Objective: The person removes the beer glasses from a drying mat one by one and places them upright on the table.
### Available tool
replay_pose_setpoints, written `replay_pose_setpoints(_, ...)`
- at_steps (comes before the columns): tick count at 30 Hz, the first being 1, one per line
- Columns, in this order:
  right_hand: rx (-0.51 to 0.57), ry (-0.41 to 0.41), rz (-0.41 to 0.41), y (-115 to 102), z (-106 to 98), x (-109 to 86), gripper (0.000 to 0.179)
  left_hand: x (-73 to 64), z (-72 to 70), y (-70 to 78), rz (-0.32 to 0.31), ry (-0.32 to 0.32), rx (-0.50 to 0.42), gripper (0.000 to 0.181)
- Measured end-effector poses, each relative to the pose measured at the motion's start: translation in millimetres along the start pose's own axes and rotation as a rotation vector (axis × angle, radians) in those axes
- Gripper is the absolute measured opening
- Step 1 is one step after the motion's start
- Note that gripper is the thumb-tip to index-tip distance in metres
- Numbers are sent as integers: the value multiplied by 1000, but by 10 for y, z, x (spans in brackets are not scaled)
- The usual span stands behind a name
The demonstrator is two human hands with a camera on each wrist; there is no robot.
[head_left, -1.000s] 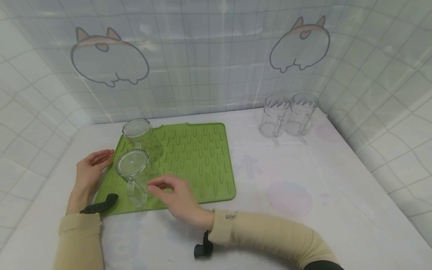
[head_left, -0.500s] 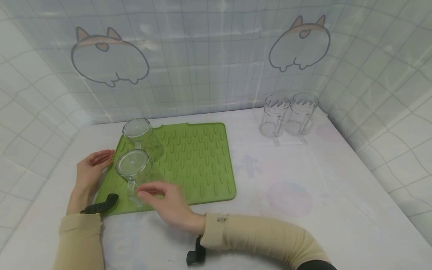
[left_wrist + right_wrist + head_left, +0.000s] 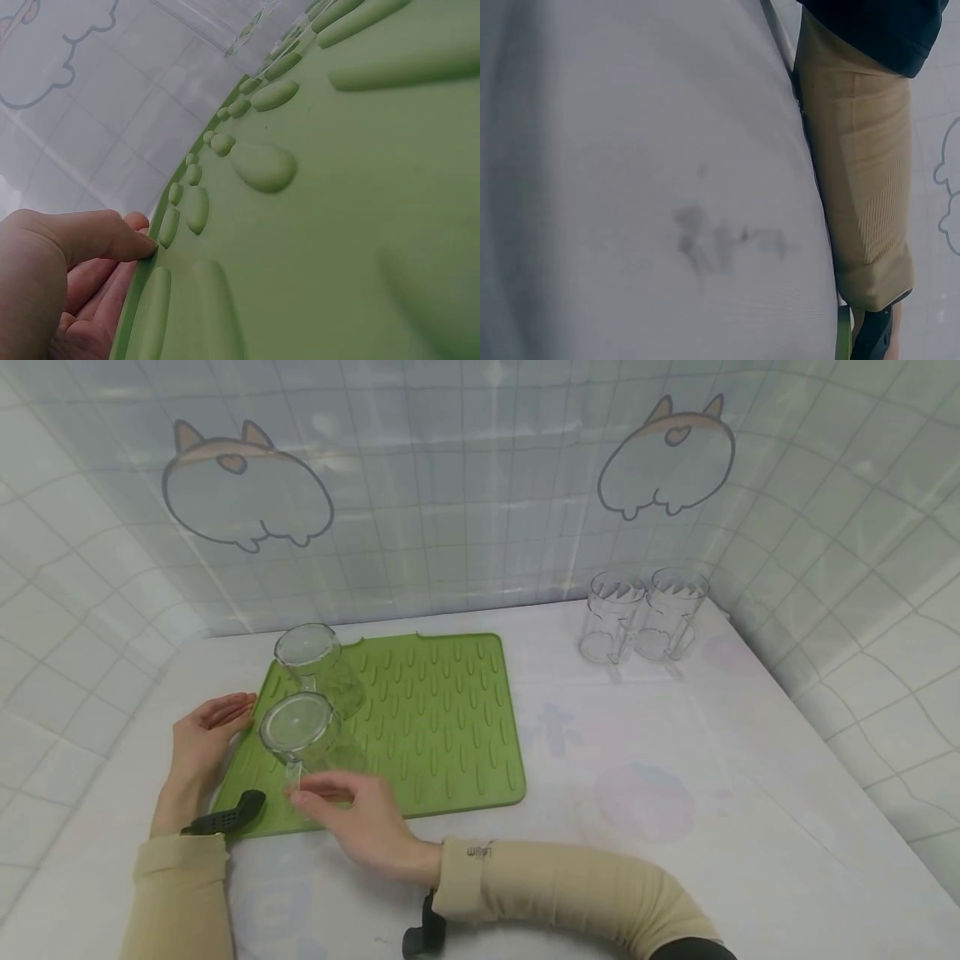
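Observation:
Two clear glass mugs stand upside down on a green ribbed drying mat (image 3: 442,718), near its left side. My right hand (image 3: 363,827) pinches the handle of the nearer mug (image 3: 300,725) between thumb and fingers; the fingers cover much of the handle. Just behind it is the farther mug (image 3: 307,647). My left hand (image 3: 202,739) holds the mat's left edge. In the left wrist view the thumb (image 3: 112,238) sits right at the rim, with the other fingers on the outer side. The right wrist view shows no hand work, only cloth and a tan sleeve (image 3: 862,172).
Two more clear mugs, a left one (image 3: 609,618) and a right one (image 3: 667,614), stand upright side by side at the back right. A white cloth (image 3: 585,743) covers the table. Tile-patterned sheets (image 3: 465,485) rise behind and at both sides.
My right hand has moved left and slightly nearer, from beside the front mug onto its handle, and now pinches it. The left hand stays at the mat's edge; the mugs keep their places.

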State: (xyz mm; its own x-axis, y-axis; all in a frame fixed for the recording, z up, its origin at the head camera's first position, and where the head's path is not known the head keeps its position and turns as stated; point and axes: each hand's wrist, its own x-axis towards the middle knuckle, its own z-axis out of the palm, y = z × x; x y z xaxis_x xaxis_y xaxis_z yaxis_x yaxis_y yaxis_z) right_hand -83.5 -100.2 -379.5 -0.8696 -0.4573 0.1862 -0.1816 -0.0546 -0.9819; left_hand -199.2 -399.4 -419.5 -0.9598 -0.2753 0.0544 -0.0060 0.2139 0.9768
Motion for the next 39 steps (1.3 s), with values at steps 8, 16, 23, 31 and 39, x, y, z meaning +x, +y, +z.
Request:
replay_pose_setpoints(8, -1, 10, 2, 7, 70, 35, 27, -3, -9, 2, -14, -8, 0, 50)
replay_pose_setpoints(16, 18, 16, -4, 28, 114, 69, 27, 8, -13, -8, -15, 1, 23, 49)
replay_pose_setpoints(23, 25, 19, -30, 8, 98, 56, 26, 27, -11, -27, 1, -5, -6, 49)
replay_pose_setpoints(31, 37, 23, -29, 19, 97, 59, 23, 14, 1, -6, -1, -9, -36, 49)
replay_pose_setpoints(39, 52, 18, -34, 29, 103, 67, 22, 22, 4, -16, 7, -6, -78, 48)
